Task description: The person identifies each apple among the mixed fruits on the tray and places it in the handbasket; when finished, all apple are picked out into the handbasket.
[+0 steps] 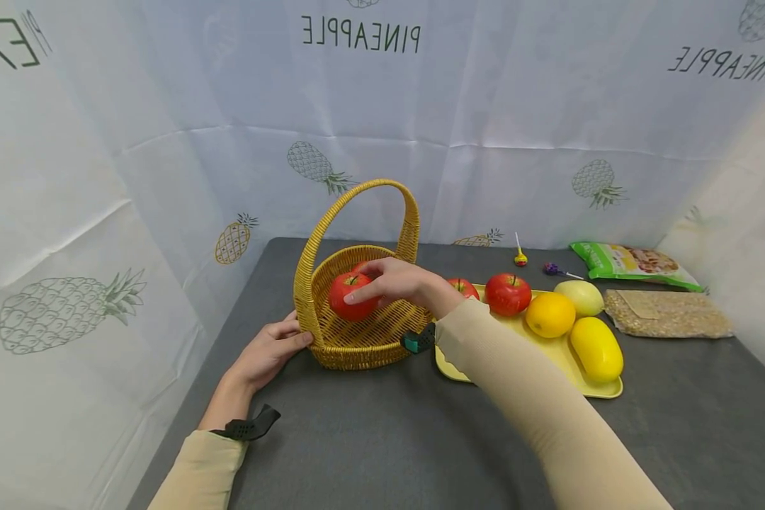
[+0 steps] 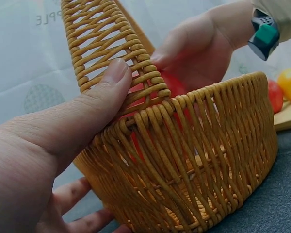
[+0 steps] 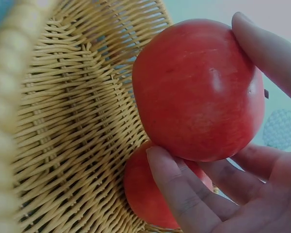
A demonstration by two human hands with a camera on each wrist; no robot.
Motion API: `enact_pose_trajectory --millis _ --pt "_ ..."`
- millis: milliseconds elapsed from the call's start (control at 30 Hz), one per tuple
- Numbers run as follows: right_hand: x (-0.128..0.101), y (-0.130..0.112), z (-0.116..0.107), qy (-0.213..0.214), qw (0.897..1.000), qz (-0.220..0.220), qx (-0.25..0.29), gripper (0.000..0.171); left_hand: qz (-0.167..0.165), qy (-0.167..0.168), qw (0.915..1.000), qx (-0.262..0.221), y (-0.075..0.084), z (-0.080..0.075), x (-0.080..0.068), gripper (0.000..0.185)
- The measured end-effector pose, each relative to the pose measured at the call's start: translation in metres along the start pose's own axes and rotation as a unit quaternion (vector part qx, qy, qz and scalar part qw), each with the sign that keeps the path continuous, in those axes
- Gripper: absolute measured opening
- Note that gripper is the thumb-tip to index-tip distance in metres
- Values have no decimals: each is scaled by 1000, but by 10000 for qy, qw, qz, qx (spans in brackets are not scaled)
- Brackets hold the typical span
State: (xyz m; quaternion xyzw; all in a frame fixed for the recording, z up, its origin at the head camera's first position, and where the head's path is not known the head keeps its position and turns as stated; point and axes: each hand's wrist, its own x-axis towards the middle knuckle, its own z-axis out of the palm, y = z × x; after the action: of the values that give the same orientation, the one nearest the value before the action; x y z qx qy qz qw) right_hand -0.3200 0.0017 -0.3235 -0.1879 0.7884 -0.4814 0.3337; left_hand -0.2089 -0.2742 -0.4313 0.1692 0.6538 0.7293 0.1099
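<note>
A yellow wicker basket [image 1: 357, 358] with a tall arched handle stands at the left of the table. My left hand [image 1: 264, 358] grips its left side, the thumb on the foot of the handle and the fingers around the outer wall, as the left wrist view shows. Inside the rim, my right hand [image 1: 400, 279] holds a red apple [image 3: 199, 90] between thumb and fingers, above the woven floor. Another red apple [image 3: 150, 191] lies in the basket just behind and below the held one, partly hidden by the fingers.
Right of the basket, a yellow tray [image 1: 452, 368] bears red apples [image 1: 508, 294], an orange [image 1: 550, 314], a pale green fruit [image 1: 580, 297] and a yellow mango-like fruit [image 1: 597, 349]. Behind lie two lollipops [image 1: 520, 258], a green packet [image 1: 637, 265] and a bag of grains [image 1: 669, 314]. A printed curtain [image 1: 370, 92] borders the table.
</note>
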Motion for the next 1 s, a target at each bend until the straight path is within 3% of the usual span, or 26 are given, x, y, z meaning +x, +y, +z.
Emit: enact_pose_trajectory --millis 233,500,767,1000 --pt "7 -2 1 -42 10000 -40 -41 66 1 4 10000 -13 -1 1 -1 19" --pt "15 -6 8 -123 9946 -274 -996 68 17 8 10000 31 -1 1 0 22" --pt "26 -7 14 -295 9897 -138 -1397 72 -54 41 10000 52 -2 2 1 35" --pt "33 -7 18 -391 9859 -42 -1624 74 -21 51 10000 24 -1 1 1 34"
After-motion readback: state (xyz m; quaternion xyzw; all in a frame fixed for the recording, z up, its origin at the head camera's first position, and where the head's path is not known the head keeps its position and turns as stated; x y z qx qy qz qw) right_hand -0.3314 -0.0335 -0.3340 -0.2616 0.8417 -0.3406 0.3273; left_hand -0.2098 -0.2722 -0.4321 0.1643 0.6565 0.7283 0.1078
